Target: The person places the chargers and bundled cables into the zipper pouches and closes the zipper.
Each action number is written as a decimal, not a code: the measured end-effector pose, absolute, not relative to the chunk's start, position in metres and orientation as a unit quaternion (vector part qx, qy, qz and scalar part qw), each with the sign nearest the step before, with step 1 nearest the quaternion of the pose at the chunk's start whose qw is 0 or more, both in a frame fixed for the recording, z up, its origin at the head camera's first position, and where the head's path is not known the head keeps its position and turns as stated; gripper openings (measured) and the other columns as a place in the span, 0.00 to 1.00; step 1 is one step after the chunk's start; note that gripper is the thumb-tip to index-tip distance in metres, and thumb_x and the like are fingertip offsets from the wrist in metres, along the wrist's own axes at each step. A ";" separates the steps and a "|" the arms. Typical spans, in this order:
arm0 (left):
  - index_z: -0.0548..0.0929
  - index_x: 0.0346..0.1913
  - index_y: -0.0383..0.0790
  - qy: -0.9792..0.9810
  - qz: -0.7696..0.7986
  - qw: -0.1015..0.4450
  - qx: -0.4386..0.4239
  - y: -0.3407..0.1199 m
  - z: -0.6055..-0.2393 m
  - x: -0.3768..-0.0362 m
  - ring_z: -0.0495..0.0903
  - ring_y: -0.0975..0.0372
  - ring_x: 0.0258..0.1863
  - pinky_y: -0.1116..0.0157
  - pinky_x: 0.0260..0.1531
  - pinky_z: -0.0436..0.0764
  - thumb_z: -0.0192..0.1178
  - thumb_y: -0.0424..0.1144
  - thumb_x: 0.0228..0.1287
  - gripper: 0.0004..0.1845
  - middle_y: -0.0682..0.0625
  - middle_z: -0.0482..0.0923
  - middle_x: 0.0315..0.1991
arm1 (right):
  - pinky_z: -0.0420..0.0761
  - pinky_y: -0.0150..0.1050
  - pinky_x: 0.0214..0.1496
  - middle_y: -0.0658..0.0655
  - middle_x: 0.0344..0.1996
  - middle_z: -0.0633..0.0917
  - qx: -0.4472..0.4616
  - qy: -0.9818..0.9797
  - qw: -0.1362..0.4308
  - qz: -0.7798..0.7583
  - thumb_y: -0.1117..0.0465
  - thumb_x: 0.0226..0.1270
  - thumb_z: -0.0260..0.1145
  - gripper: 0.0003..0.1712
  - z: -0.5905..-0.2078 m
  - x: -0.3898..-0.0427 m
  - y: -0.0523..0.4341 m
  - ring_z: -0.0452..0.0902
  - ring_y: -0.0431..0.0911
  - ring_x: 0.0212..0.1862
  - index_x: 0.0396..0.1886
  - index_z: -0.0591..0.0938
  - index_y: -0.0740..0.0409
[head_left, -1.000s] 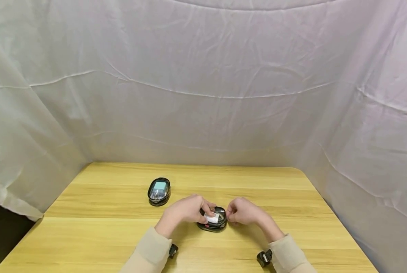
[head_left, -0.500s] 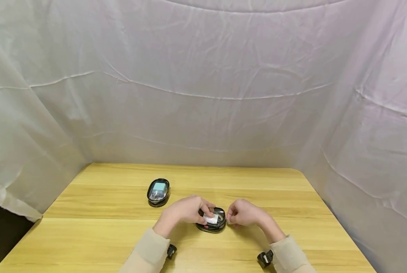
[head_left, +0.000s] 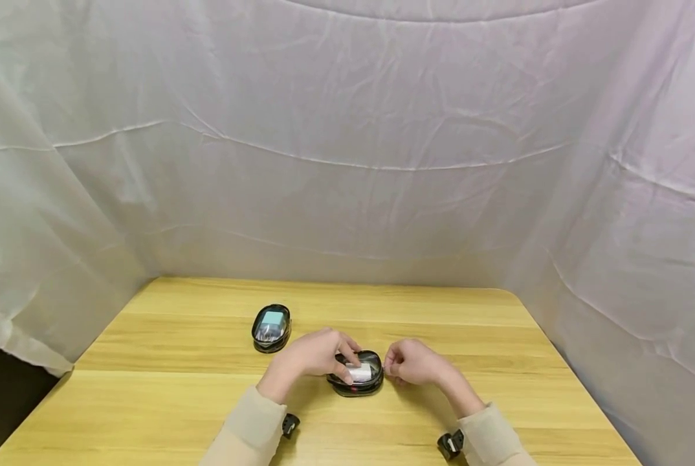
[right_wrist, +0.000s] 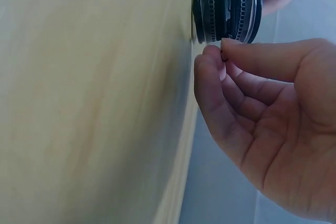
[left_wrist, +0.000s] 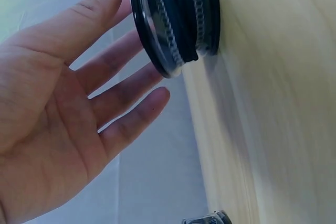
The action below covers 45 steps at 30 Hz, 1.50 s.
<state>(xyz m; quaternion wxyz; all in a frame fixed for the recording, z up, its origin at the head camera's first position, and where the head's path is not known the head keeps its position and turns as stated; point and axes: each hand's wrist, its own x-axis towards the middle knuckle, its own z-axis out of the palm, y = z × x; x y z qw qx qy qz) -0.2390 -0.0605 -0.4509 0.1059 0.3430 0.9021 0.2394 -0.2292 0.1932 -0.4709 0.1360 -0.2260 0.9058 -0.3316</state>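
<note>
Black-rimmed clear zip pouch (head_left: 356, 373) on the wooden table (head_left: 167, 388) has slid slightly leftward. Left hand (head_left: 315, 355) lies over it, fingers relaxed; right hand (head_left: 413, 363) pinches the zipper pull (right_wrist: 223, 55). Zip appears mid-travel. Second pouch (head_left: 271, 327) untouched.

On the table (head_left: 178, 388), one pouch (head_left: 356, 373) lies near the front centre, with the left hand (head_left: 312, 355) on its left side and the right hand (head_left: 414, 362) just right. A second pouch (head_left: 271, 327) lies farther back, to the left.
</note>
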 end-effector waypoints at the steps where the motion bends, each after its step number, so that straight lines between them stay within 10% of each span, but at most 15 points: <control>1: 0.94 0.45 0.52 0.902 0.239 0.104 0.343 -0.061 -0.450 -0.239 0.81 0.57 0.62 0.56 0.66 0.77 0.80 0.45 0.53 0.15 0.56 0.84 0.60 | 0.80 0.33 0.27 0.54 0.23 0.83 -0.225 0.908 0.132 -0.329 0.77 0.60 0.61 0.10 -0.471 -0.229 0.193 0.78 0.42 0.26 0.29 0.83 0.61; 18: 0.93 0.49 0.49 0.874 0.263 0.096 0.398 -0.045 -0.459 -0.241 0.83 0.70 0.53 0.72 0.53 0.82 0.78 0.38 0.58 0.15 0.59 0.84 0.60 | 0.80 0.32 0.27 0.53 0.24 0.84 -0.223 0.909 0.127 -0.329 0.75 0.68 0.64 0.08 -0.472 -0.229 0.194 0.79 0.44 0.27 0.31 0.83 0.61; 45: 0.94 0.45 0.54 0.899 0.247 0.106 0.346 -0.044 -0.456 -0.234 0.80 0.62 0.63 0.62 0.63 0.79 0.77 0.39 0.59 0.11 0.64 0.84 0.59 | 0.77 0.32 0.26 0.51 0.22 0.82 -0.268 0.897 0.154 -0.316 0.75 0.68 0.65 0.11 -0.467 -0.231 0.200 0.76 0.41 0.25 0.28 0.83 0.59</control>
